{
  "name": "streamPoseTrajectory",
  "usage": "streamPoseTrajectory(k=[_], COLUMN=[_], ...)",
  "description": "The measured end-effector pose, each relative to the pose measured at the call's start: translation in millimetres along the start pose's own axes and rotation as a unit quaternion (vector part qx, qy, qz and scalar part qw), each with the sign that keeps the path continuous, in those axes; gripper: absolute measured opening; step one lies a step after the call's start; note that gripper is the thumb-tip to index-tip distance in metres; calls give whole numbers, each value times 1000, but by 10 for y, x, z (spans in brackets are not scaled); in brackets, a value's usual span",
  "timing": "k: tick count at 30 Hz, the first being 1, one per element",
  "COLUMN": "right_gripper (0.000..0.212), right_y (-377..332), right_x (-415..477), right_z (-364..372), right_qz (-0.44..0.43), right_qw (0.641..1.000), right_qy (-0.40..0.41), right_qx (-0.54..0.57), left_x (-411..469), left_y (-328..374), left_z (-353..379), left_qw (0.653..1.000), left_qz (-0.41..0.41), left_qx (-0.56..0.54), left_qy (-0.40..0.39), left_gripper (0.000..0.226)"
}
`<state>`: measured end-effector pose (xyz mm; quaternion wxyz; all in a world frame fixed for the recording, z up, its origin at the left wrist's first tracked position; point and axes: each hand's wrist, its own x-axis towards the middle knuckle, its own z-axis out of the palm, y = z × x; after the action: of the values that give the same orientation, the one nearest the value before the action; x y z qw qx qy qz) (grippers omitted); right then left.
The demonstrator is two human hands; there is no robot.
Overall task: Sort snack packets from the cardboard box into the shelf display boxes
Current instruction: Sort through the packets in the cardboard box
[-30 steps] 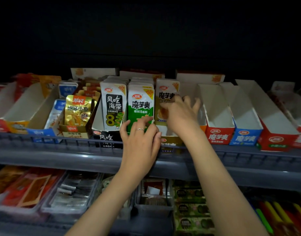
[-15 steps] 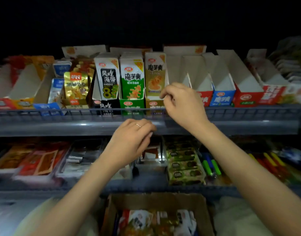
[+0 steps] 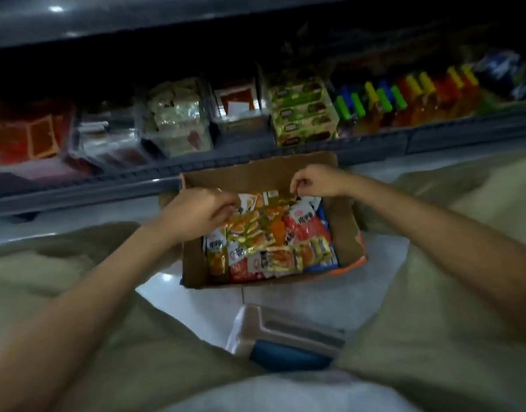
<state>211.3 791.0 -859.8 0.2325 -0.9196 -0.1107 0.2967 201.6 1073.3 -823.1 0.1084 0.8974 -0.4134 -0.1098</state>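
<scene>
A brown cardboard box (image 3: 346, 230) sits on the tiled floor between my knees, filled with several mixed snack packets (image 3: 270, 242) in gold, orange, red and blue. My left hand (image 3: 199, 212) reaches into the box's left side, fingers curled onto a gold and orange packet. At the box's far edge my right hand (image 3: 315, 182) pinches the top of a gold packet (image 3: 281, 200). The upper shelf with the display boxes is out of view.
The lower shelf (image 3: 196, 171) runs across the top, holding clear bins of packets (image 3: 178, 120), green boxes (image 3: 300, 114) and coloured sticks (image 3: 404, 93). My trousered legs flank the box. A white and blue step stool (image 3: 285, 340) lies under me.
My view dropped from the upper shelf down to the floor. Both hands left the display boxes and moved down into the cardboard box, closing on packets.
</scene>
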Motion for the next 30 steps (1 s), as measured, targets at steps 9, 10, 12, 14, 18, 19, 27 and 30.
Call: streamPoseTrajectory(k=[9,10,12,14,18,19,27,30], right_gripper=[62,68,81,91,86,78,41,32], right_y=[270,280,306,372,374,366,328,272], right_x=[252,287,371,441,479,483,506,599], right_z=[1283,1378,1575,1756,1869,1860,1712,1448], right_qz=[115,123,127,120,111,111,107,145], right_qw=[967,965,966,970,970,969,968,935], right_qy=[-223,-227,-221,-200,-169,-168,-193,-319], right_qx=[-44,-41,-42,-67,-137,-145,-120,-53], left_x=[-266,-294,-360,-409,-480,-482,-497,-492], left_y=[8,-10,-58,-107,-151,-155,-202,-189], left_z=[467,496,564,621,661,660,666,675], left_qw=[996,996,994,993,990,988,980,975], left_qz=[-36,-43,-44,-47,-76,-82,-117,-132], left_qx=[-36,-44,-64,-71,-83,-89,-115,-121], left_qy=[-68,-71,-72,-76,-89,-91,-112,-132], left_gripper=[25,25,23,23,24,24,27,28])
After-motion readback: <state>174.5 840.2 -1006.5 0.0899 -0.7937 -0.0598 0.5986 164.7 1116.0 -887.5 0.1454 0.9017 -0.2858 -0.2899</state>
